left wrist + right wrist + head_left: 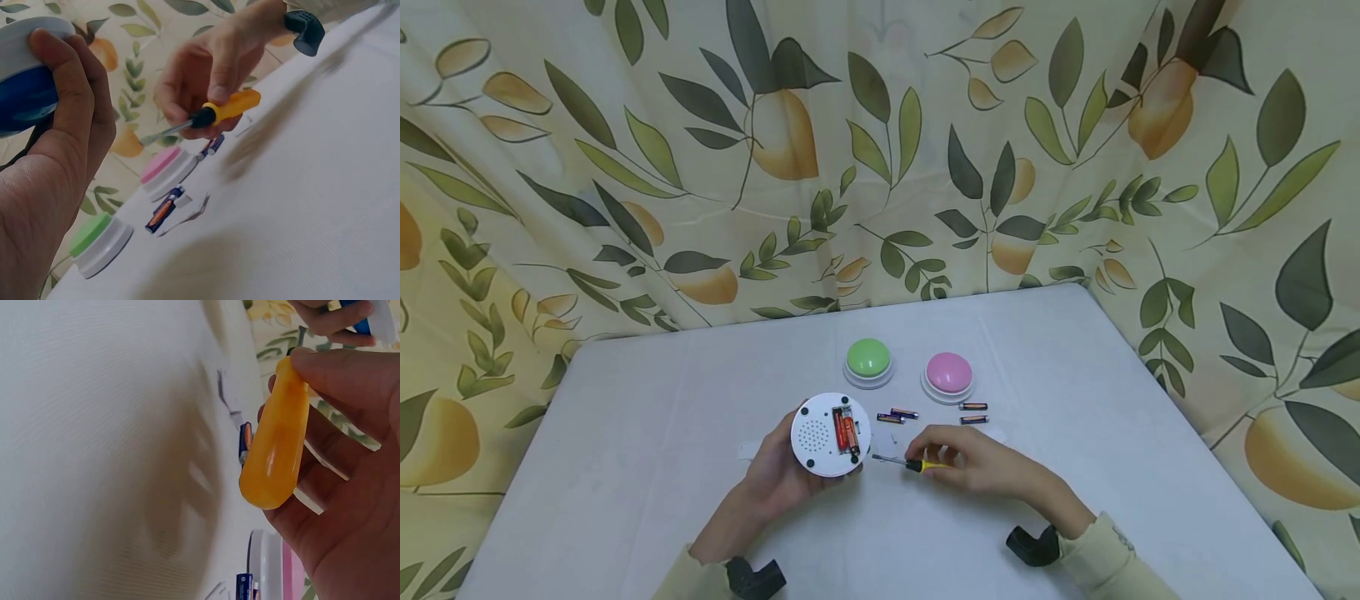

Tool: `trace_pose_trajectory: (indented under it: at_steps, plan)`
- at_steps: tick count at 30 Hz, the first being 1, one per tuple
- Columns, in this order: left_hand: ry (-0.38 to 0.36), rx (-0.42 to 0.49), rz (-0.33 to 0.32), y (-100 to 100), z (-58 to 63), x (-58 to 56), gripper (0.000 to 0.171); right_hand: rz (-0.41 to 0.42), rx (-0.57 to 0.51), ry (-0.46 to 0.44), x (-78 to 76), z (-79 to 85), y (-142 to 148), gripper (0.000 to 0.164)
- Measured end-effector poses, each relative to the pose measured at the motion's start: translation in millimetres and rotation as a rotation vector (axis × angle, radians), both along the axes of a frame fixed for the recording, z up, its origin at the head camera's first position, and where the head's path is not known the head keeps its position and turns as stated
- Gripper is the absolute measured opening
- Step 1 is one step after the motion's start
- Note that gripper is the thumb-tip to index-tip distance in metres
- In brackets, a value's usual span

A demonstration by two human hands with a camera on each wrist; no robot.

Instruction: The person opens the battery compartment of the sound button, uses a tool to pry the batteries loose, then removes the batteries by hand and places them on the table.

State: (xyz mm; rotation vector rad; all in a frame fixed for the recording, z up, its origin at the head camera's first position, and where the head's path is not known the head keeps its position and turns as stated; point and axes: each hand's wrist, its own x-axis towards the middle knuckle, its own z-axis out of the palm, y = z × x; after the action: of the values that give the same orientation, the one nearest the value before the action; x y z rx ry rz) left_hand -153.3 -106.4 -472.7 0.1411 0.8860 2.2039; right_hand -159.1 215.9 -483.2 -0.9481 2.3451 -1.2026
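My left hand (772, 477) holds a round push button by its rim, its white underside (812, 442) turned up toward the head camera. Two red batteries (846, 430) lie in its uncovered battery compartment. In the left wrist view its blue dome (28, 100) shows on the other side. Close by on the right, my right hand (992, 467) grips a screwdriver with a yellow handle (275, 444) between thumb and fingers. The metal shaft (889, 459) points left at the push button, its tip just short of the rim.
Behind the hands stand a green push button (868, 358) and a pink push button (949, 373) on white bases. Loose batteries (891, 419) lie in front of them, with another pair (973, 407) further right. A white cloth (647, 467) covers the table; a leaf-patterned curtain (880, 208) hangs behind.
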Motion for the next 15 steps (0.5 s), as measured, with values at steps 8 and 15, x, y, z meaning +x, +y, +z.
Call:
trace_pose_trajectory:
  at_steps: [8,15]
  plan:
    - [-0.022,0.005,0.016,-0.9,-2.4,-1.4,0.041,0.006,0.097,0.054,0.7,-7.7,-1.2,0.03]
    - [-0.011,0.015,0.012,-1.3,-3.6,-2.0,0.04,0.007,0.166,0.075,4.8,-8.3,-5.4,0.028]
